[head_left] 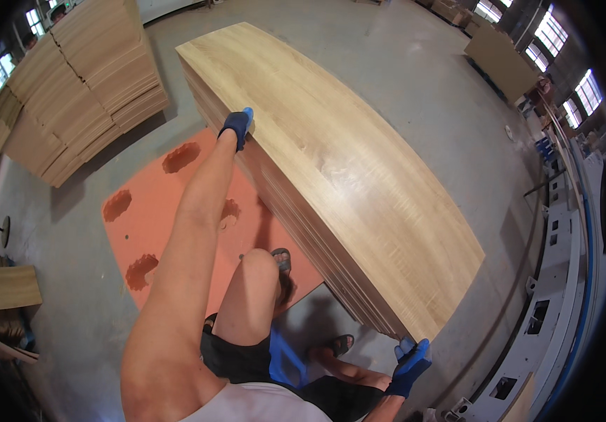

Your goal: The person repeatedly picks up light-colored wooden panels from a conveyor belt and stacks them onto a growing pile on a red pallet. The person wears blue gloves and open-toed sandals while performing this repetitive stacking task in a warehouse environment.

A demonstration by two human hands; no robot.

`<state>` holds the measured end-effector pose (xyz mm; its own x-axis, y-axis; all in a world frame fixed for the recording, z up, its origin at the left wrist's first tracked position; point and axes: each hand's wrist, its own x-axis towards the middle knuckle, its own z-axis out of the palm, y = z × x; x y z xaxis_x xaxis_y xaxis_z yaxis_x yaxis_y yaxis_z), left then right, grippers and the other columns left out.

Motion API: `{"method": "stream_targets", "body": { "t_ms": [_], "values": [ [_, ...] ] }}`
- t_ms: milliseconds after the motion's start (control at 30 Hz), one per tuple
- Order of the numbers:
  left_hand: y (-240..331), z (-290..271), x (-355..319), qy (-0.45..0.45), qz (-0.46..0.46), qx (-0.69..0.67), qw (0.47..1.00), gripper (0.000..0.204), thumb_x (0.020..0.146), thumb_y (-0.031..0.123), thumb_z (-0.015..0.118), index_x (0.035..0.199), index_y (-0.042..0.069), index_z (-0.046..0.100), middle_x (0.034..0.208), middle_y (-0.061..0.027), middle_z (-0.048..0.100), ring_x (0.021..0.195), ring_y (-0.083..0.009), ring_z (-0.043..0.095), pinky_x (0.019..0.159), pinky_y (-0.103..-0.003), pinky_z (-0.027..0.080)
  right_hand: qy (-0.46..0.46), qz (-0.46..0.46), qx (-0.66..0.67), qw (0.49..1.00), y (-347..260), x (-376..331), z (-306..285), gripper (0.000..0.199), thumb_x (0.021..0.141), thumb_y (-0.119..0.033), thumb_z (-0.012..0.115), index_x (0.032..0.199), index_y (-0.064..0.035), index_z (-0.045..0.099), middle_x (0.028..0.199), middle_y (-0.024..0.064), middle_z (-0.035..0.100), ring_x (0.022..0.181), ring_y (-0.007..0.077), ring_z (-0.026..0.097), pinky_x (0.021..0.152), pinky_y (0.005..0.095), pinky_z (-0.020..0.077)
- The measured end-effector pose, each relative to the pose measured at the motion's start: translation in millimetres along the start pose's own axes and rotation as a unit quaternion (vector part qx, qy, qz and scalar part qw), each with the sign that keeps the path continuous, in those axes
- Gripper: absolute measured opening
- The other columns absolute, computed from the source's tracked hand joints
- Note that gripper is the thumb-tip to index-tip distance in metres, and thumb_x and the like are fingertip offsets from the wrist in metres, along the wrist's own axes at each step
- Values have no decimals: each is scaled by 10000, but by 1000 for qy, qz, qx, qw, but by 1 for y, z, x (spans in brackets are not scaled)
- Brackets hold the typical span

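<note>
A long wood-grain board (pixel 345 162) lies on top of a stack of boards (pixel 296 218) running from upper left to lower right in front of me. My left hand (pixel 237 128), in a dark blue glove with lighter blue fingertips, grips the board's near long edge toward its far end. Its fingers below the edge are partly hidden. At the near right corner, my right hand (pixel 410 364), in a blue glove, is closed around the board's corner. Whether the board is lifted off the stack, I cannot tell.
An orange pallet (pixel 169 183) with scalloped openings lies beside the stack, one of my feet on it. Tall stacks of boards (pixel 92 84) stand at the upper left. Along the right runs a long white machine frame (pixel 538 302). A brown stack (pixel 503 62) stands far right.
</note>
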<state>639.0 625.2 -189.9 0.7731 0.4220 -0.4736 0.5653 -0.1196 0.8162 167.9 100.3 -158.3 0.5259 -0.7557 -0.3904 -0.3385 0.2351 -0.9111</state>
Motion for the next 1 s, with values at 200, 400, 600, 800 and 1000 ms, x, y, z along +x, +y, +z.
{"method": "stream_targets", "body": {
  "t_ms": [200, 400, 600, 800, 1000],
  "values": [
    [-22, 40, 16, -19, 100, -67, 993, 417, 899, 562, 431, 877, 170, 574, 665, -11, 473, 558, -151, 424, 458, -332, 372, -3, -20, 73, 997, -5, 0, -9, 278, 936, -309, 464, 969, -60, 585, 846, 103, 644, 661, 212, 660, 552, 350, 571],
    [-85, 88, -36, -26, 133, -40, 990, 517, 940, 371, 474, 475, 147, 497, 406, 33, 346, 373, -145, 372, 388, -325, 278, -74, 31, 180, 980, 16, 1, -55, 431, 964, -358, 454, 1249, -45, 534, 1038, 138, 651, 867, 217, 652, 764, 341, 539],
    [-152, 160, -160, -160, 319, 150, 922, 493, 919, 425, 493, 523, 132, 518, 451, -4, 463, 366, -150, 420, 359, -315, 321, 56, -47, 442, 894, 59, -37, -187, 443, 964, -365, 453, 1298, -76, 490, 1172, 145, 609, 968, 255, 612, 829, 381, 496],
    [-169, 197, -546, -616, 470, 82, 627, 145, 875, 97, 560, 914, -18, 641, 718, -60, 589, 697, -198, 595, 630, -312, 488, 246, -293, 556, 738, 121, -186, -421, 492, 932, -306, 478, 1311, 8, 478, 1322, 148, 518, 1174, 272, 520, 1019, 379, 395],
    [-178, 172, -815, -944, 1, 82, 321, 578, 872, 493, 601, 1234, 43, 578, 1048, -63, 639, 935, -146, 595, 746, -302, 508, 307, -222, 323, 867, -5, -300, -467, 502, 931, -359, 485, 1267, 14, 498, 1258, 158, 554, 1113, 280, 558, 986, 402, 425]
  ]
}}
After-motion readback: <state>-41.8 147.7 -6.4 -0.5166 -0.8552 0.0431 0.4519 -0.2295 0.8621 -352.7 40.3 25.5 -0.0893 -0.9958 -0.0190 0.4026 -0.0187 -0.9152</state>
